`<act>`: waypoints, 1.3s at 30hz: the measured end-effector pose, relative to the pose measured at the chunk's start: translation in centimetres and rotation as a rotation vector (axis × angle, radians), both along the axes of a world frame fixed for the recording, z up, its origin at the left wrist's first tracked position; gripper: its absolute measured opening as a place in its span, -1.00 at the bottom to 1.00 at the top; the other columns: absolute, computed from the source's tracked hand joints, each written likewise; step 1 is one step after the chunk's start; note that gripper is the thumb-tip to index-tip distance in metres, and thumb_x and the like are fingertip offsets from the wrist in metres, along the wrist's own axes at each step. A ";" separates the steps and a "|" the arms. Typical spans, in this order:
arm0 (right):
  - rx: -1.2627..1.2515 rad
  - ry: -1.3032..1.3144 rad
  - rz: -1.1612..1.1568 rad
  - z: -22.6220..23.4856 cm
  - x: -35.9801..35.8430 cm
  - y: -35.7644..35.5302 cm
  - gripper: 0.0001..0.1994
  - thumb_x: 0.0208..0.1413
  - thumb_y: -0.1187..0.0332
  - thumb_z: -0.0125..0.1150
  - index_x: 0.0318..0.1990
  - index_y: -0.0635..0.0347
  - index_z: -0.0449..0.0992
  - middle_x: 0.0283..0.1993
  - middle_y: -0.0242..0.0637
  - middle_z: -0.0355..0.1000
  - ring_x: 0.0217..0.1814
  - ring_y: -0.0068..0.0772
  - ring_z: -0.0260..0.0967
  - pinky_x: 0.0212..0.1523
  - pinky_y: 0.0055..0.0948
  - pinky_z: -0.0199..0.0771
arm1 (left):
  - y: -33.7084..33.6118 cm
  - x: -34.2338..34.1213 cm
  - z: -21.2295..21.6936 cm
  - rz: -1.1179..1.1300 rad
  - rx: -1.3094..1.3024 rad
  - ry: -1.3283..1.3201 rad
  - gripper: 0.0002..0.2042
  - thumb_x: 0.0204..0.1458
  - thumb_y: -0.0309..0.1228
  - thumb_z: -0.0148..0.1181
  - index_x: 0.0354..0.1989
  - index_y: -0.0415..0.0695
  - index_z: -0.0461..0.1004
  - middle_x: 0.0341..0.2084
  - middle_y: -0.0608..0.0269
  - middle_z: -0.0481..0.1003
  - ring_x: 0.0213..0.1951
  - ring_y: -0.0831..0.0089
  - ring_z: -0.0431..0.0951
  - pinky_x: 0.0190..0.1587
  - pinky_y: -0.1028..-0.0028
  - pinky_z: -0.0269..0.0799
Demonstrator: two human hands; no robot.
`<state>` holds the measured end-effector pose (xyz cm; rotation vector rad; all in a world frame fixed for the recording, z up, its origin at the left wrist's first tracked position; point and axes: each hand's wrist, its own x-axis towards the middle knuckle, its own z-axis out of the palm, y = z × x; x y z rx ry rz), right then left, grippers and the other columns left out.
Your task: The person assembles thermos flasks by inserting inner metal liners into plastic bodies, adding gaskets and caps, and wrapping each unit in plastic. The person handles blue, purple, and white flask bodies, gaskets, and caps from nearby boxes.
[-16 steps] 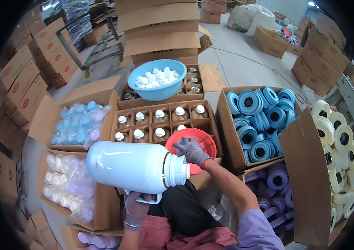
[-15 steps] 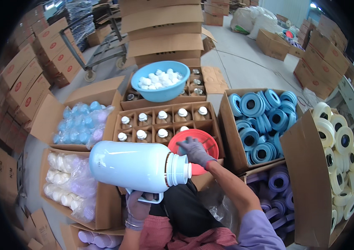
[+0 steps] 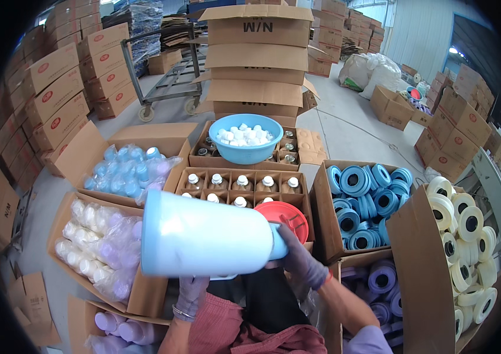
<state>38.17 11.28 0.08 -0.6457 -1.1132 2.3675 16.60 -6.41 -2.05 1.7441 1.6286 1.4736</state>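
Across my lap lies a large light-blue thermos flask (image 3: 203,236), tilted on its side with its base to the left. My left hand (image 3: 192,293), in a grey glove, is closed under it at the handle; its fingers are partly hidden by the body. At the neck end, my gloved right hand (image 3: 301,257) is wrapped round a blue cap (image 3: 278,242), which covers the mouth of the flask. Just beyond that hand sits a red basin (image 3: 299,217), partly covered by the flask and hand, on the near side of a divided carton.
The divided carton (image 3: 311,192) holds flask liners with white tops. Behind it stands a blue basin (image 3: 244,154) of white stoppers. Cartons of blue rings (image 3: 355,181), purple rings (image 3: 382,276) and cream rings (image 3: 470,223) stand right; bagged blue cups (image 3: 126,171) and white cups (image 3: 88,242) left.
My right hand has left the red basin and come to the flask's neck with the blue cap, covering the white mouth. The flask's base has swung nearer, and the view has tipped up.
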 end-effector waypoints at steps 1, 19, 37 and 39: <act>-0.086 0.018 0.092 -2.4 0.3 1.9 -0.44 0.31 -0.14 -0.03 0.27 0.02 0.34 0.09 -0.32 0.47 0.02 -0.52 0.48 -0.38 -0.46 0.68 | 0.9 -0.3 0.9 -0.009 0.062 0.057 -0.70 0.12 -0.47 0.09 0.03 -0.28 0.46 -0.13 -0.02 0.54 -0.07 0.14 0.58 0.01 0.24 0.52; 1.195 -1.180 0.294 -7.5 8.5 6.1 -0.52 0.10 -0.02 0.26 -0.10 0.28 0.57 -0.15 -0.03 0.57 -0.08 -0.15 0.57 -0.04 -0.21 0.57 | -10.7 -2.4 0.2 0.330 -0.157 0.164 -0.65 0.11 -0.67 -0.11 0.07 -0.34 0.44 -0.02 -0.04 0.51 0.03 0.10 0.51 0.14 0.28 0.38; 1.403 -0.499 -0.194 8.2 6.7 6.8 -0.82 0.08 0.56 0.14 -0.15 0.23 0.54 -0.13 -0.14 0.46 -0.06 -0.04 0.46 -0.03 -0.26 0.48 | 10.7 -1.4 9.9 -0.239 -0.078 -0.008 -0.64 0.18 -0.47 0.10 0.15 -0.26 0.44 0.05 0.04 0.49 0.12 0.26 0.47 0.19 0.37 0.36; 1.601 -0.356 -0.183 10.9 5.3 8.7 -0.82 0.08 0.59 0.13 -0.16 0.25 0.53 -0.05 -0.18 0.47 -0.01 -0.11 0.48 0.02 -0.28 0.48 | 13.4 -1.1 10.6 -0.256 0.051 0.089 -0.59 0.17 -0.44 0.13 0.21 -0.25 0.39 0.13 0.04 0.44 0.19 0.23 0.42 0.26 0.32 0.30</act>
